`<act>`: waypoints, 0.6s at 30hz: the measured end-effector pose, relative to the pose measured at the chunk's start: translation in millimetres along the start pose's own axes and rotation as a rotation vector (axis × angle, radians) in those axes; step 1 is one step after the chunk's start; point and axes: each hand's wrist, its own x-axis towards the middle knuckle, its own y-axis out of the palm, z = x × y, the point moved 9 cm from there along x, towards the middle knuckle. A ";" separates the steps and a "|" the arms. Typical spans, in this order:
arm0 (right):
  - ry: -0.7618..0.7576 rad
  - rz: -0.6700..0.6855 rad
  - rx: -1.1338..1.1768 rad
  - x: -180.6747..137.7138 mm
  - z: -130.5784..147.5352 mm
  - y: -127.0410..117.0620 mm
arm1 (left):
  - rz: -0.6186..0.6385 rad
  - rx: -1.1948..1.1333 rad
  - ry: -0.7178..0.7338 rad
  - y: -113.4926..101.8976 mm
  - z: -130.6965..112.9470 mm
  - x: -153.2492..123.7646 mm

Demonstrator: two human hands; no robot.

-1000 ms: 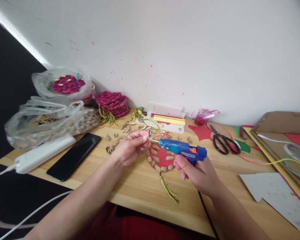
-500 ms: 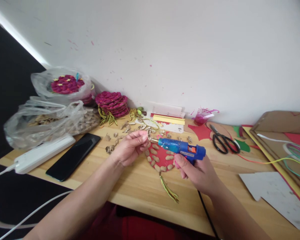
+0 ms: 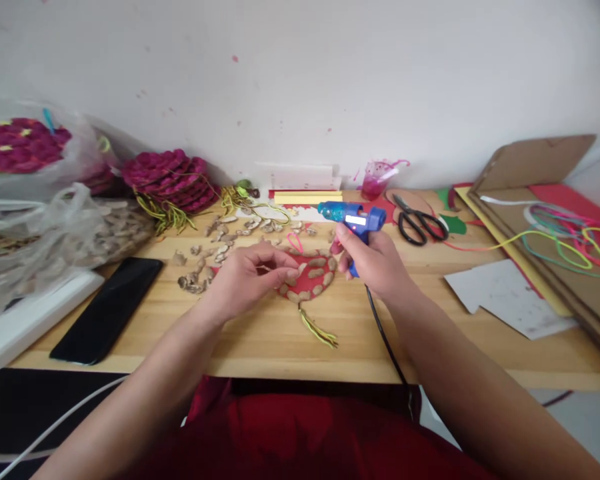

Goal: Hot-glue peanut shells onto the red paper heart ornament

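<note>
My right hand [image 3: 375, 260] is wrapped round the handle of a blue glue gun [image 3: 353, 215], raised at the right of a red disc [image 3: 307, 282] with its nozzle toward the left. Peanut shells [image 3: 318, 289] form a ring along the disc's edge, and a few more sit inside it. Over the disc's left part, my left hand [image 3: 250, 273] pinches a peanut shell [image 3: 301, 268] between thumb and forefinger, mostly covered by the fingertips. Whether that shell touches the disc I cannot tell. A yellow-green tassel [image 3: 317, 328] hangs from the disc's near edge, a pink loop [image 3: 294, 241] from its far edge.
Loose peanut shells [image 3: 220, 235] lie behind my left hand. Leftward are a phone [image 3: 107, 310], a white power strip [image 3: 40, 317], plastic bags [image 3: 75, 220] and stacked magenta discs [image 3: 170, 180]. Scissors [image 3: 415, 223], cardboard [image 3: 535, 167] and coloured cords [image 3: 570, 240] lie right. The glue gun's black cable [image 3: 385, 337] crosses the front edge.
The glue gun has drawn back from the shell in my left hand. That hand has lowered the shell to the red disc. The view has tilted down and shifted right.
</note>
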 end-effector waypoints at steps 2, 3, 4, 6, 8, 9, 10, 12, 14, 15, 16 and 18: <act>-0.001 -0.023 -0.056 3.5 -4.8 -2.2 | 0.015 0.219 0.103 6.6 -11.7 -2.5; -0.018 -0.030 -0.099 4.8 -6.0 -2.8 | 0.023 0.319 0.148 10.1 -17.2 -3.7; -0.042 -0.039 -0.143 5.7 -6.5 -3.2 | 0.034 0.412 0.182 13.9 -21.5 -4.4; -0.094 -0.053 -0.209 6.8 -6.7 -3.2 | 0.056 0.570 0.215 20.4 -26.3 -4.6; -0.129 -0.067 -0.230 7.1 -6.8 -2.7 | 0.082 0.675 0.220 26.1 -27.3 -3.4; -0.141 -0.071 -0.231 7.1 -6.8 -2.2 | 0.095 0.712 0.221 28.9 -27.1 -2.7; -0.148 -0.075 -0.231 7.0 -6.7 -1.8 | 0.109 0.744 0.222 31.6 -26.4 -1.9; -0.149 -0.078 -0.231 6.8 -6.8 -0.8 | 0.132 0.803 0.221 36.3 -24.5 -0.4; -0.141 -0.074 -0.232 6.6 -7.4 0.4 | 0.141 0.854 0.214 39.4 -23.0 0.9; -0.134 -0.070 -0.234 6.5 -8.0 1.1 | 0.146 0.878 0.206 40.7 -22.2 1.6; -0.126 -0.068 -0.236 6.4 -8.6 1.6 | 0.152 0.899 0.198 41.8 -21.7 2.1; -0.114 -0.072 -0.245 6.1 -9.5 1.8 | 0.168 0.936 0.180 44.1 -21.2 2.9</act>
